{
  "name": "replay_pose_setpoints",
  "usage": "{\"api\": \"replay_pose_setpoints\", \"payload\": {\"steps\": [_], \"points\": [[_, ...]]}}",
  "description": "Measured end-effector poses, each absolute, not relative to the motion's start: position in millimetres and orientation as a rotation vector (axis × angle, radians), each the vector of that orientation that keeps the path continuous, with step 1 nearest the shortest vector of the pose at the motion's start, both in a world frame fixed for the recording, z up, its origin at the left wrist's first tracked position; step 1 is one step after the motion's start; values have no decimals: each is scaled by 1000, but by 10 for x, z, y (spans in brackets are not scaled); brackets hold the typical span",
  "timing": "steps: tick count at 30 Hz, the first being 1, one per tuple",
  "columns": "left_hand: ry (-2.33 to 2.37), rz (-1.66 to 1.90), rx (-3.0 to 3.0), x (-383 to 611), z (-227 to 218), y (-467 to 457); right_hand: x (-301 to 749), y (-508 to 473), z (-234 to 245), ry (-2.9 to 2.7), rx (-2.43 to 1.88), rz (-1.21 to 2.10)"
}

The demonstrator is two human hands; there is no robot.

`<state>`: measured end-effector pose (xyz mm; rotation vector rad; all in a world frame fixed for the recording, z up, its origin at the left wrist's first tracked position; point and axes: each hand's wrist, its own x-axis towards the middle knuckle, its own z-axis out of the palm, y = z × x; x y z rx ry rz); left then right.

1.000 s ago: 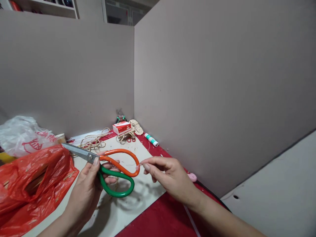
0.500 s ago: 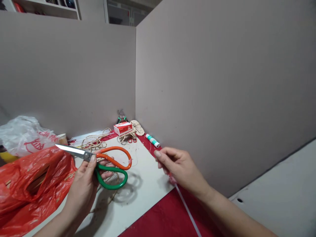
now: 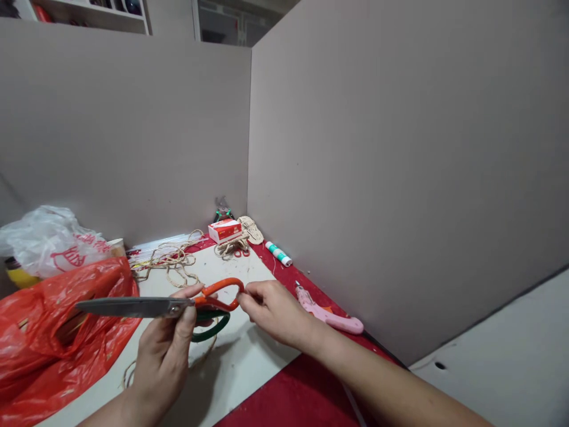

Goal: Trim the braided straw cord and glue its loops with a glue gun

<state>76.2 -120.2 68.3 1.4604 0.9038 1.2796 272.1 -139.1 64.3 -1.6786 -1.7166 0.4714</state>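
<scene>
My left hand grips a big pair of scissors near the pivot, blades closed and pointing left, level over the white board. One handle loop is orange, the other green. My right hand has its fingers pinched at the end of the orange loop. A pink glue gun lies on the red cloth just right of that hand.
A red plastic bag and a clear printed bag fill the left side. Twine, a small red-and-white box and a green-and-white tube lie at the back corner. Grey partition walls close in behind and right.
My right hand moved from the glue gun's spot back left to the orange loop. The scissors turned level, blades now pointing straight left. The glue gun came into sight.
</scene>
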Motion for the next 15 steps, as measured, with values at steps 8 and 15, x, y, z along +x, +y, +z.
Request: {"api": "replay_pose_setpoints", "payload": {"steps": [8,15], "points": [[856,1356,1353,854,652,-1252,2719,-1363,525,-1708,-1659,591],[865,1311,1331,791,678,-1226,2681,-1311,476,-1747,-1661,583]]}}
